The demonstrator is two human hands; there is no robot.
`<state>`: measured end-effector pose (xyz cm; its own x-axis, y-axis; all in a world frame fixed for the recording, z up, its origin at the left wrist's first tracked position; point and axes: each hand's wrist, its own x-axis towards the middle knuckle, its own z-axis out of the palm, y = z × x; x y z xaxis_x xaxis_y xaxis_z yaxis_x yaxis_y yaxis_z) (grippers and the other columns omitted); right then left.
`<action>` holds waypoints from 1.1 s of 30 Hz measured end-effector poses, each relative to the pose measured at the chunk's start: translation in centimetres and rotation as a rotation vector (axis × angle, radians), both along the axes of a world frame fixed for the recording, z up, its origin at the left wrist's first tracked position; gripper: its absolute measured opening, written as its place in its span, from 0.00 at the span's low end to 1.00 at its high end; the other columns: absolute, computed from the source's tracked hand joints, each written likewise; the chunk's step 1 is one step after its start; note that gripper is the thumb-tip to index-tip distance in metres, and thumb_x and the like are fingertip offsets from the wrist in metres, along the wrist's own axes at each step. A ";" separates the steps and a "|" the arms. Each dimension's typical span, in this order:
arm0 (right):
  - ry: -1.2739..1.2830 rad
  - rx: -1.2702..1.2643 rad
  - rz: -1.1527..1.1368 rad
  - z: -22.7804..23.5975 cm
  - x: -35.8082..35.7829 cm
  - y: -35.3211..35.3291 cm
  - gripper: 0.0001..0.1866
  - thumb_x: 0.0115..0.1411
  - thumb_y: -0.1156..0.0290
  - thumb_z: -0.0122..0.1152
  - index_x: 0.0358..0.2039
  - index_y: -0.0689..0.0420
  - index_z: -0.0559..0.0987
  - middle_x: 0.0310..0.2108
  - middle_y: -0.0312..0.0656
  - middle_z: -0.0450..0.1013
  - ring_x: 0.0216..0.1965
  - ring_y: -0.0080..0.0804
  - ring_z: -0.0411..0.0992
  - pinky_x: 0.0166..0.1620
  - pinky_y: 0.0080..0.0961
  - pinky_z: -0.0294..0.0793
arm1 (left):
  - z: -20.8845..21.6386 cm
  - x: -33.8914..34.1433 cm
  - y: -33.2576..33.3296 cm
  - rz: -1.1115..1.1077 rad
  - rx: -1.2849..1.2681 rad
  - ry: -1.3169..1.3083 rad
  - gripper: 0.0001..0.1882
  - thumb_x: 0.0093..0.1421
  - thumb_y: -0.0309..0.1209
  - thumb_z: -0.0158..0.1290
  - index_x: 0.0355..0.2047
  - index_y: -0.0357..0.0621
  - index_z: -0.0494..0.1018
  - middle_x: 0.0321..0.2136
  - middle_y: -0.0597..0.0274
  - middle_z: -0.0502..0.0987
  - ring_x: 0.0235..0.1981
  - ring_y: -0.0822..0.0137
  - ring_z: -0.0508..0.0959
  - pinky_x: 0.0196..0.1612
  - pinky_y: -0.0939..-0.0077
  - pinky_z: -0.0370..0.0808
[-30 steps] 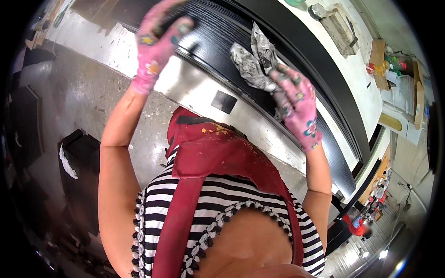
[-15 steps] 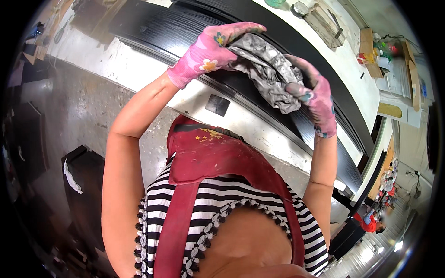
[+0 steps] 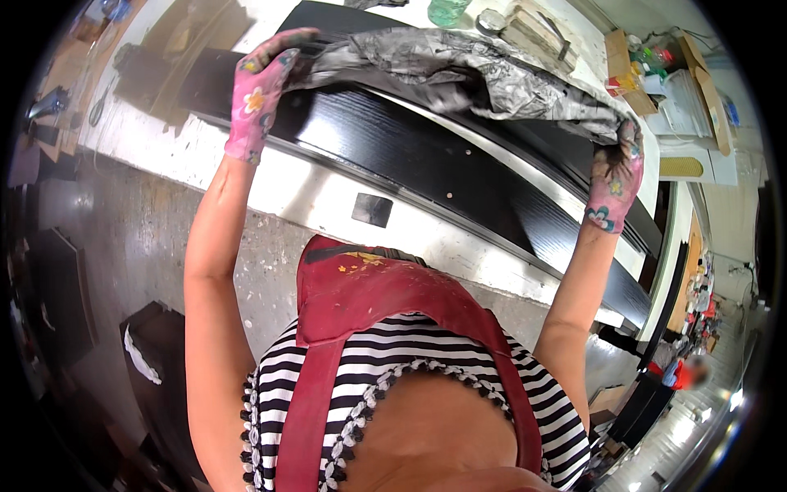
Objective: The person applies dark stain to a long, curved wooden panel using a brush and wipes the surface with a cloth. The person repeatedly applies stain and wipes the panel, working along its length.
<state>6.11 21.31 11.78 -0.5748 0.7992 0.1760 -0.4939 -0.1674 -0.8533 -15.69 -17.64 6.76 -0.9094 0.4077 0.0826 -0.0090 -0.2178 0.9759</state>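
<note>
A grey and black patterned cloth (image 3: 459,70) is stretched out between my two hands, above black wood-grain boards (image 3: 393,139) on the white table. My left hand (image 3: 261,94), in a pink flowered glove, grips the cloth's left end. At its right end my right hand (image 3: 616,176), gloved the same way with dark-stained fingers, is closed on the fabric. The middle of the cloth sags and bunches, hiding part of the boards' far side.
The white tabletop (image 3: 311,193) carries a small dark square piece (image 3: 372,210) near its front edge. At the back stand a green glass container (image 3: 447,11), a round tin (image 3: 491,22) and a worn block (image 3: 537,37). A cardboard box (image 3: 703,90) holds bottles at right. Dark panels (image 3: 160,377) are at lower left.
My hands have moved apart, the left one leftward and the right one rightward. The bunched cloth has been pulled out into a long strip.
</note>
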 end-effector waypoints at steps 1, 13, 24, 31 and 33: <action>0.063 -0.030 0.063 0.7 0.1 0.3 0.12 0.61 0.79 0.57 0.46 0.61 0.76 0.44 0.40 0.75 0.46 0.31 0.74 0.52 0.27 0.73 | 0.4 0.3 0.5 0.091 -0.077 0.118 0.19 0.62 0.23 0.51 0.54 0.40 0.72 0.48 0.64 0.76 0.41 0.77 0.77 0.47 0.87 0.73; -0.372 1.565 0.058 5.9 -5.6 -0.3 0.19 0.66 0.69 0.49 0.55 0.60 0.71 0.54 0.46 0.71 0.55 0.33 0.70 0.59 0.24 0.66 | 3.9 5.1 12.7 -0.457 -0.012 0.145 0.35 0.50 0.24 0.66 0.59 0.37 0.66 0.52 0.57 0.74 0.44 0.72 0.78 0.46 0.83 0.75; -0.368 0.679 0.394 2.9 -5.4 4.7 0.18 0.64 0.71 0.55 0.54 0.56 0.74 0.37 0.31 0.76 0.23 0.10 0.64 0.21 0.06 0.58 | 7.2 -6.3 9.2 -0.570 0.295 0.218 0.19 0.55 0.22 0.56 0.48 0.30 0.73 0.34 0.62 0.80 0.35 0.72 0.79 0.41 0.82 0.76; -0.448 0.777 0.176 4.5 -6.9 3.5 0.26 0.62 0.65 0.60 0.60 0.58 0.69 0.51 0.43 0.73 0.43 0.23 0.71 0.43 0.19 0.71 | 8.9 -8.5 9.7 -0.110 -0.435 0.822 0.11 0.62 0.26 0.49 0.43 0.40 0.78 0.32 0.59 0.81 0.37 0.67 0.80 0.42 0.73 0.76; -0.167 0.984 0.273 4.3 -8.1 -1.0 0.37 0.56 0.63 0.68 0.63 0.57 0.64 0.59 0.47 0.67 0.60 0.35 0.65 0.59 0.32 0.68 | 9.2 -8.0 11.0 0.036 -0.523 1.504 0.14 0.63 0.31 0.46 0.45 0.47 0.78 0.46 0.53 0.78 0.50 0.53 0.76 0.54 0.63 0.71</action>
<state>-1.95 20.31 16.05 -0.7923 0.1832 0.5820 -0.4064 0.5530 -0.7274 -23.73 -6.67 15.99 -0.1417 0.6589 0.7387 0.9871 0.1507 0.0549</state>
